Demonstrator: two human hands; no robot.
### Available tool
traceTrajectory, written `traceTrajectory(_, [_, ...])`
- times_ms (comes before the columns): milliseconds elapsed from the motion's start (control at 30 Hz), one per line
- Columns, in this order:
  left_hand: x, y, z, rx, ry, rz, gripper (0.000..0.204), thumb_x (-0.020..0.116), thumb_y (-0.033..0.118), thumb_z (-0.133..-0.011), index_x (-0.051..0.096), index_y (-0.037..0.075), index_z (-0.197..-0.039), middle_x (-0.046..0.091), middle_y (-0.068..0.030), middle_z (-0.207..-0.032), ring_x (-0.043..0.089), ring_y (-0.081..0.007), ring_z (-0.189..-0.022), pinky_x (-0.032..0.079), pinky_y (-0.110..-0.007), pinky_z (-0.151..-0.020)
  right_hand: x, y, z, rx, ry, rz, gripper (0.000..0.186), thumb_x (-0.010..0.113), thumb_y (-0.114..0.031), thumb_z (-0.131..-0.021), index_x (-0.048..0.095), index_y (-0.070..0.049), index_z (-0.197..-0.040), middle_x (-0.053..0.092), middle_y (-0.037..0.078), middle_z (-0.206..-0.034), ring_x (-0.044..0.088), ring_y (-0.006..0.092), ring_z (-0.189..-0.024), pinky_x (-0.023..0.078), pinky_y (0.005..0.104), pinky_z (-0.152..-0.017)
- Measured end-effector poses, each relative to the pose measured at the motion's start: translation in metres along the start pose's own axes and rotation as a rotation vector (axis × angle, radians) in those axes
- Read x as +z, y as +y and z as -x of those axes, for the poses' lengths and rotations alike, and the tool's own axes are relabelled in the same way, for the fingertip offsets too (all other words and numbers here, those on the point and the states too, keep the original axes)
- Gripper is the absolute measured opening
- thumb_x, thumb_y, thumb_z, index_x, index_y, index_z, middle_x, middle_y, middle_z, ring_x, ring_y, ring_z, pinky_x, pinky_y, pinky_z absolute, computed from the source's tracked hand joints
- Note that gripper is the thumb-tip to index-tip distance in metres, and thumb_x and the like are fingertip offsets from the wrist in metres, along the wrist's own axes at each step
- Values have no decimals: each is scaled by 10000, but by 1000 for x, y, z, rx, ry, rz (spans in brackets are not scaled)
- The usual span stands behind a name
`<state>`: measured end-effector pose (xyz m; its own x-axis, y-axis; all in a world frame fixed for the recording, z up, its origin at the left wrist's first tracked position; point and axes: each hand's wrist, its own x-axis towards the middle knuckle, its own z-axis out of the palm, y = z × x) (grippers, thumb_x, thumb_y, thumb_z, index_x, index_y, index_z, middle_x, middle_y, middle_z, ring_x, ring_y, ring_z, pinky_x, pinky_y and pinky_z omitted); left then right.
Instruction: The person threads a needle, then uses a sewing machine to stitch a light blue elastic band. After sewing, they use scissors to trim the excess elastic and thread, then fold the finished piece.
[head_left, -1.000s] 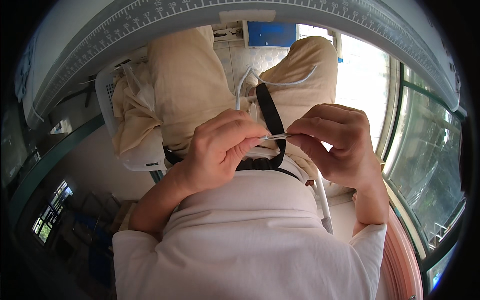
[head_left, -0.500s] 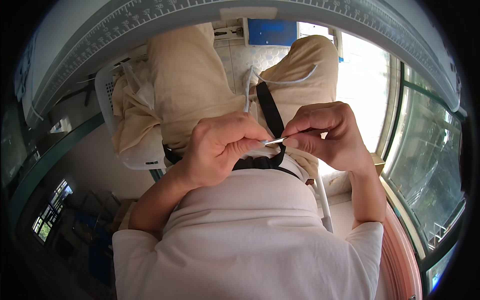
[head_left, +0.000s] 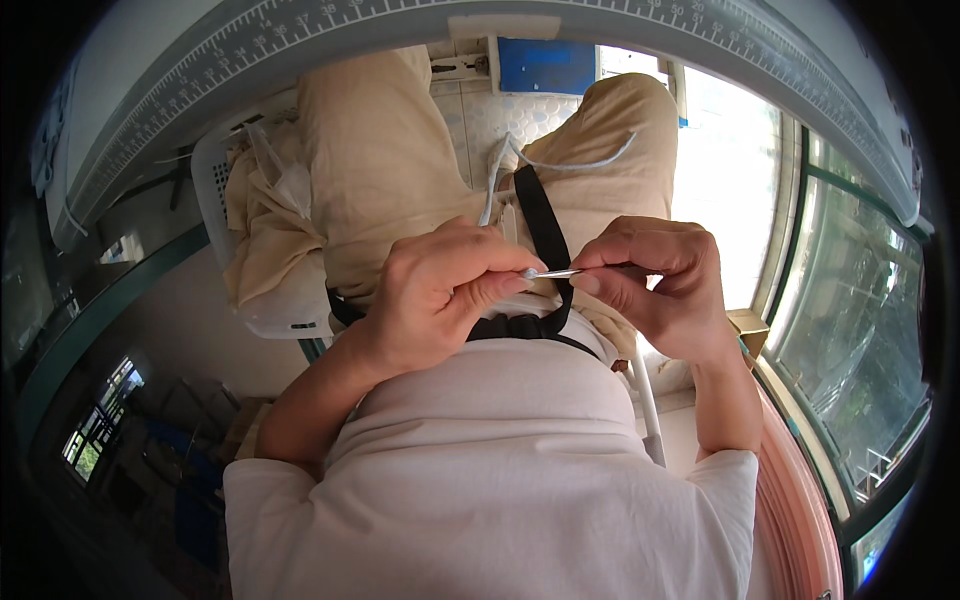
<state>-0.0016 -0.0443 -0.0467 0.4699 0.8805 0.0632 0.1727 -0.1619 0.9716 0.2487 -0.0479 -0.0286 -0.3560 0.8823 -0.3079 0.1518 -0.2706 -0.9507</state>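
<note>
Black strap (head_left: 543, 220), running up from the waist of a seated person, taken as landmark. Left hand (head_left: 430, 285), left of the strap: thumb and forefinger pinched on the end of a pale blue cord (head_left: 490, 195); its other stretch bends above the strap, over the right thigh. Right hand (head_left: 660, 285), right of the strap: fingertips clamped on a slim metal tool (head_left: 556, 273), exact kind unclear, its tip at the cord end, its shaft crossing before the strap. Hands apart, a narrow gap between.

Container: white plastic basket (head_left: 212, 190), well left of the strap, holding bunched tan cloth (head_left: 265, 225) and clear plastic film (head_left: 285, 185).

Edges: ruler-marked worktop (head_left: 150, 110) arcs beyond the strap's top, lap and floor between. Glazed panel (head_left: 850, 310) bounds the strap's far right.
</note>
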Motion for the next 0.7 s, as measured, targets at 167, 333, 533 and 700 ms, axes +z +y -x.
traceTrajectory(167, [-3, -3, 0, 90, -24, -72, 149, 794, -13, -857, 770, -25, -1003, 720, -98, -830, 607, -193, -687, 479, -308, -619, -3, -15, -2, -147, -26, 219, 88, 839, 6, -853, 777, 26, -912, 707, 70, -771, 610, 96, -622, 450, 242, -542])
traceTrajectory(333, [-1, -4, 0, 71, 22, -8, 171, 786, -45, -841, 773, -34, -1011, 741, -125, -880, 665, -203, -714, 518, -301, -633, 1, -14, 1, -313, 72, 362, 138, 842, 46, -777, 771, 2, -887, 697, 77, -750, 651, 167, -619, 471, 291, -528])
traceTrajectory(533, [-1, 1, -1, 71, 48, -74, 180, 793, -62, -826, 776, -33, -1002, 742, -127, -893, 668, -190, -706, 524, -292, -628, 9, -16, 0, -376, 125, 498, 200, 838, 46, -716, 756, -34, -879, 647, 59, -707, 633, 226, -602, 479, 349, -514])
traceTrajectory(700, [2, 2, -2, 89, 59, -119, 199, 813, -58, -809, 778, -20, -1002, 734, -114, -887, 650, -179, -688, 512, -289, -613, 9, -15, 0, -375, 127, 522, 187, 839, 28, -729, 751, -44, -877, 634, 47, -698, 634, 222, -601, 478, 348, -511])
